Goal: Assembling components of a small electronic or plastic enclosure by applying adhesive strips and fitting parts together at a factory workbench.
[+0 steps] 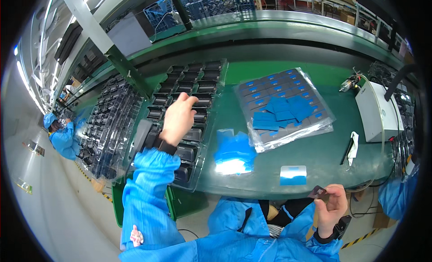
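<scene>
Green bench (324, 158), small dark flat part (317, 191)

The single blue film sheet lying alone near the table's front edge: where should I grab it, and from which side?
Judging by its pose, take the blue film sheet by its near long edge, coming from the table's front edge. It lies flat and alone, close to that edge, so a thumb-and-finger pinch could lift its rim. The right hand is nearest but already pinches a small dark piece.
</scene>
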`<state>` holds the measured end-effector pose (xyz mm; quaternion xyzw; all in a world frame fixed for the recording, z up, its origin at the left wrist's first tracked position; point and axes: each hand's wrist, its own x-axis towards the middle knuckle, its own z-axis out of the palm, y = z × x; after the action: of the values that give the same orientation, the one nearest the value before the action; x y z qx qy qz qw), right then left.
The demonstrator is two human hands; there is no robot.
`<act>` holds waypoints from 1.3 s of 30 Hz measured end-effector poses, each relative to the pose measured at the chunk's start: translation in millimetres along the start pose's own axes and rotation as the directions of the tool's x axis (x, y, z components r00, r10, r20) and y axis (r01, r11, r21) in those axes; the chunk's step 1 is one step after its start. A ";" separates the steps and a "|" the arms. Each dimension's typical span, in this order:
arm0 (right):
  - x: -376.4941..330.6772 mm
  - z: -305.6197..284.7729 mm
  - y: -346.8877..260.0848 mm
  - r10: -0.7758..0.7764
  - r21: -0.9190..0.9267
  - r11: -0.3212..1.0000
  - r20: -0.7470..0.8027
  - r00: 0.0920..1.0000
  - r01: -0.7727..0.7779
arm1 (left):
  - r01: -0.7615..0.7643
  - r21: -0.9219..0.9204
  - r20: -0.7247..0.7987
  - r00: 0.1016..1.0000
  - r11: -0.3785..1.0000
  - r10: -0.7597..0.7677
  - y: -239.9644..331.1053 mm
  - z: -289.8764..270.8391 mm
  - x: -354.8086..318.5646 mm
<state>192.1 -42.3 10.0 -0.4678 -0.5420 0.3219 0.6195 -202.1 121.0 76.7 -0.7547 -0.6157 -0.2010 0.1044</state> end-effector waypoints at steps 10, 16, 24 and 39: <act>-7.2 -11.4 -11.0 0.032 -0.009 0.999 -0.024 0.999 -0.032 | 0.253 -0.542 0.017 0.957 0.802 -0.290 -7.9 -16.1 6.3; -7.5 -10.1 -6.9 0.089 0.104 0.991 -0.043 0.995 -0.084 | 0.315 -0.949 0.312 0.942 0.004 -0.123 56.9 -60.9 -29.8; -5.2 -17.6 -25.0 -0.229 0.141 0.965 0.055 0.972 0.219 | 0.449 -0.835 0.462 0.886 -0.318 0.038 211.9 -10.3 -82.4; -77.6 -87.3 -45.2 -0.330 0.063 0.919 -0.421 0.845 0.390 | 0.603 -0.755 0.293 0.662 -0.258 0.690 501.2 51.5 -20.1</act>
<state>256.2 -148.8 25.5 -0.3670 -0.4560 0.1354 0.7994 290.5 13.7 66.7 -0.5353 -0.1255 -0.2650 -0.7921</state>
